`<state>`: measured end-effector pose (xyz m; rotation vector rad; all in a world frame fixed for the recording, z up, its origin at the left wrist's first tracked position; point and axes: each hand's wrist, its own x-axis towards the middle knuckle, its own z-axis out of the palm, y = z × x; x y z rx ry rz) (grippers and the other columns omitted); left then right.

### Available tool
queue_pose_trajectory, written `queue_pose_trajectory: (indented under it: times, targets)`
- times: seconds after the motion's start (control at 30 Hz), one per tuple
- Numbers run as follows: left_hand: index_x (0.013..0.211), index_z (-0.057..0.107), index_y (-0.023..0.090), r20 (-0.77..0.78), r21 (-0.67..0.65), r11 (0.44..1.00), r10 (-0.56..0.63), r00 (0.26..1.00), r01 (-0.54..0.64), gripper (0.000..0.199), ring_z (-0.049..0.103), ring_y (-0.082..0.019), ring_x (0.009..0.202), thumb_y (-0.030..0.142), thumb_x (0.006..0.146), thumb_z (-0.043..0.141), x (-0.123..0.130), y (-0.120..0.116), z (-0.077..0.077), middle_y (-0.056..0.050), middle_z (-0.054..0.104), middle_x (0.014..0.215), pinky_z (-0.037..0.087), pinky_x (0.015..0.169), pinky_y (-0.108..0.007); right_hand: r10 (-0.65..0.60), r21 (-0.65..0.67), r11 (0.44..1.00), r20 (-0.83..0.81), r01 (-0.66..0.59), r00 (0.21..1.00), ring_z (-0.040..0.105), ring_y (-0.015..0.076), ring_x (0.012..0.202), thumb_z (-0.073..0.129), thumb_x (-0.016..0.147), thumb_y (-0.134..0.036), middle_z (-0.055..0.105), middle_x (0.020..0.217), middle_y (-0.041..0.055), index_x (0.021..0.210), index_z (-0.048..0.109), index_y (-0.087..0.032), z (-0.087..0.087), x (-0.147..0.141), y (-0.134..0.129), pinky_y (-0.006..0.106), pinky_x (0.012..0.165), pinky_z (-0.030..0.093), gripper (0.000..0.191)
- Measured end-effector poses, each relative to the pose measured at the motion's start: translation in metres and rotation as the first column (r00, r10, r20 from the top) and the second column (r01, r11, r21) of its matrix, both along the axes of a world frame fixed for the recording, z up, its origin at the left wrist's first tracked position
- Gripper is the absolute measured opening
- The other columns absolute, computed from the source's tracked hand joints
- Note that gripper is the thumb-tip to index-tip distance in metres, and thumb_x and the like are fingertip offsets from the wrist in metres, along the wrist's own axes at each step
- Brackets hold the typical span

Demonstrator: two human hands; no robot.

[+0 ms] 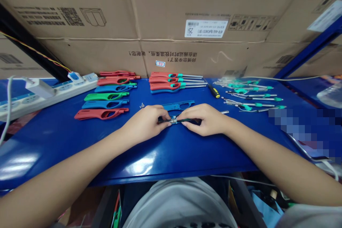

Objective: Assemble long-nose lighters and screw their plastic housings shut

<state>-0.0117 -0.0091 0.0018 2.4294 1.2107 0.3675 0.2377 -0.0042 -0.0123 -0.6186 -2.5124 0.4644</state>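
My left hand [151, 121] and my right hand [204, 119] meet at the middle of the blue table, fingers closed on a partly assembled long-nosed lighter [173, 119]. Small clear and metallic parts show between the fingertips, and dark edges of its body appear under both hands. A metal tube end [224, 112] sticks out beyond my right hand. Most of the lighter is hidden by the fingers. Just behind my hands lies a blue lighter shell half [179, 106]. A few tiny metal screws [142, 105] rest beyond my left hand.
Red, green and blue shell halves [103, 114] lie at left, near a white power strip [66, 88]. Lighters with metal tubes [177, 86] sit at back centre. A screwdriver [213, 91] and green-tipped tube assemblies [256, 104] lie right. A cardboard wall [165, 10] closes the back.
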Motion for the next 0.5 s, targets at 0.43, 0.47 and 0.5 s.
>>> queue_pose_trajectory:
  times: [0.43, 0.47, 0.5]
  targets:
    - [0.095, 0.076, 0.020, 0.011, -0.026, 0.999, -0.021, 1.000, 0.022, 0.008, 0.064, -0.014, 0.072, 0.020, 0.090, 0.070, 0.0011, 0.0026, 0.0030, -0.003, 0.071, 0.096, 0.046, 0.068, -0.026, -0.080, 0.100, 0.993, 0.211, 0.060, 0.974, 0.074, 0.0201, 0.101, 0.054, 0.095, -0.025, 0.077, 0.114, 0.0027, 0.119, 0.072, -0.021, 0.0095, -0.0021, -0.0104, 0.030, 0.080, 0.055, 0.029]
    - [0.094, 0.076, 0.020, 0.013, -0.023, 0.999, -0.023, 1.000, 0.023, 0.008, 0.064, -0.014, 0.071, 0.020, 0.090, 0.070, 0.0011, 0.0027, 0.0027, -0.003, 0.071, 0.096, 0.046, 0.068, -0.026, -0.080, 0.099, 0.993, 0.217, 0.059, 0.973, 0.074, 0.0200, 0.100, 0.054, 0.096, -0.025, 0.077, 0.114, 0.0022, 0.119, 0.072, -0.021, 0.0099, -0.0020, -0.0105, 0.030, 0.079, 0.055, 0.029]
    - [0.094, 0.077, 0.020, 0.015, -0.019, 1.000, -0.024, 1.000, 0.024, 0.008, 0.064, -0.013, 0.071, 0.021, 0.090, 0.070, 0.0009, 0.0028, 0.0022, -0.003, 0.071, 0.095, 0.046, 0.068, -0.026, -0.080, 0.098, 0.993, 0.222, 0.059, 0.972, 0.074, 0.0199, 0.100, 0.054, 0.096, -0.025, 0.077, 0.113, 0.0016, 0.118, 0.072, -0.021, 0.0104, -0.0019, -0.0107, 0.030, 0.079, 0.055, 0.029]
